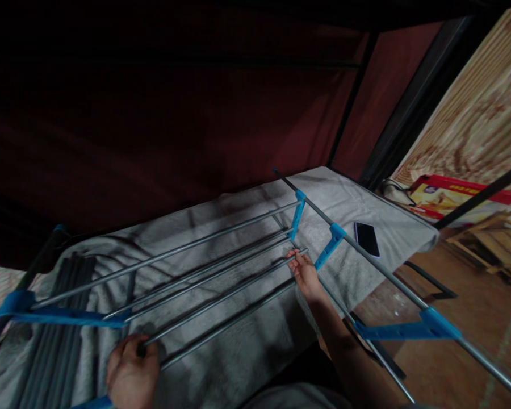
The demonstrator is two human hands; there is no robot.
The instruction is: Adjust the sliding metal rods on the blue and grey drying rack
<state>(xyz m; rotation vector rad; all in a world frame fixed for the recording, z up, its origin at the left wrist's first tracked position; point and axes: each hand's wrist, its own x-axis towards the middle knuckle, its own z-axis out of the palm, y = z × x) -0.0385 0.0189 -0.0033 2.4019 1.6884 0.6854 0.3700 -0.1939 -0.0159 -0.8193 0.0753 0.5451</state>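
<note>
A grey metal tube (221, 299) runs slantwise between my two hands. My left hand (133, 372) is closed around its near end, where a dark tip shows. My right hand (305, 274) pinches the same tube close to its far end, with the end sticking out past the fingers. Blue plastic brackets join the rack frame: one bracket (68, 317) is at the left, and another bracket (330, 247) is just beyond my right hand. Behind the held tube, another tube (174, 257) spans the frame from left to right.
The frame lies on a grey cloth (255, 199). A bundle of loose grey tubes (53, 346) is at the left. A phone (367, 239) lies to the right. On the floor side are a red and yellow box (455, 196) and a wooden stool (489, 247). A long side pole (387, 272) extends rightward.
</note>
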